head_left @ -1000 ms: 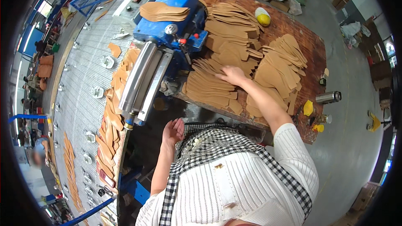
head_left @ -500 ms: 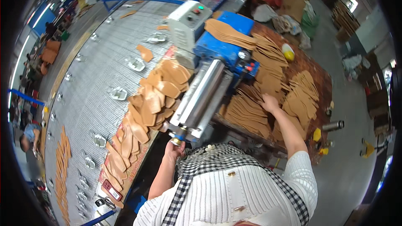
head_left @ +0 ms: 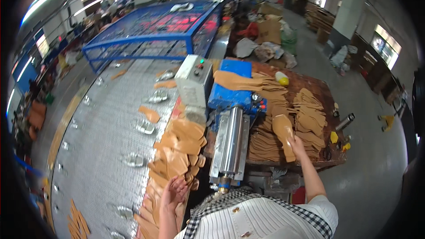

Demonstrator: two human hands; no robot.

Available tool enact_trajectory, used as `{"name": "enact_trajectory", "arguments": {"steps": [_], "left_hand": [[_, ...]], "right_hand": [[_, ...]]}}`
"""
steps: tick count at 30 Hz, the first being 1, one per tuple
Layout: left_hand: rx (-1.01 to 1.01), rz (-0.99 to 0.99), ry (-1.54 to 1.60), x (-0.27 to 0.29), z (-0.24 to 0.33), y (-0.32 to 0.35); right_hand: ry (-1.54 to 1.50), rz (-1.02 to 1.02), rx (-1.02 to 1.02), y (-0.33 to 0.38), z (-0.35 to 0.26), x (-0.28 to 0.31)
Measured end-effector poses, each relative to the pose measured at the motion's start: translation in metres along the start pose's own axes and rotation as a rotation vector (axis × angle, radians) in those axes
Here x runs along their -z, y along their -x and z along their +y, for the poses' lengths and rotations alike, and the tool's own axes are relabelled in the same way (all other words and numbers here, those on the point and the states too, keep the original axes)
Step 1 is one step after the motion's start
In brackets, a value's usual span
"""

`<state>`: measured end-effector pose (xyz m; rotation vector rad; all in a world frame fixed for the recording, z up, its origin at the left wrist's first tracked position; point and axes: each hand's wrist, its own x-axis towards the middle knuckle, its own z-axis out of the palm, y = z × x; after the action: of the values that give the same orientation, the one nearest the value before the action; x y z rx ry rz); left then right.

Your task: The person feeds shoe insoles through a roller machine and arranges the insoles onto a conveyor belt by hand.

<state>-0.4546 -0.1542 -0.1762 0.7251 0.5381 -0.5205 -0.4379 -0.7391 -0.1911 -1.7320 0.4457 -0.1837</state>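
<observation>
My right hand (head_left: pixel 297 146) grips a tan insole (head_left: pixel 282 130) by its edge. It holds the piece up over the stacks of brown insoles (head_left: pixel 265 146) on the table right of the roller machine. My left hand (head_left: pixel 175 191) is open with its fingers apart, and nothing shows in it. It hovers beside the heap of glossy tan insoles (head_left: pixel 175 157) along the conveyor's near edge. Between my hands stands the machine with its shiny metal roller (head_left: pixel 232 139). Whether the left fingers touch the heap I cannot tell.
A grey control box (head_left: pixel 192 82) and blue machine housing (head_left: pixel 230 95) stand ahead. The mesh conveyor (head_left: pixel 106 137) carries metal shoe moulds (head_left: pixel 133 160) and runs under a blue frame (head_left: pixel 141 42). A yellow-and-white round thing (head_left: pixel 282 79) and a metal cylinder (head_left: pixel 345 121) lie on the right table.
My right hand has lifted an insole off the stacks. My left hand has left the roller's near end, moved left and opened. The view has tilted up and shows more of the hall.
</observation>
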Motion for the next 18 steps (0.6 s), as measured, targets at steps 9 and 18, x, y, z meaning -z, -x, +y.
{"name": "enact_trajectory", "arguments": {"steps": [9, 18], "left_hand": [[-0.722, -0.614, -0.496, -0.239, 0.054, 0.020], [-0.686, -0.315, -0.347, -0.285, 0.020, 0.019]], "right_hand": [[-0.528, -0.578, 0.163, 0.081, -0.130, -0.138], [-1.199, -1.432, -0.286, 0.128, -0.148, -0.182]]}}
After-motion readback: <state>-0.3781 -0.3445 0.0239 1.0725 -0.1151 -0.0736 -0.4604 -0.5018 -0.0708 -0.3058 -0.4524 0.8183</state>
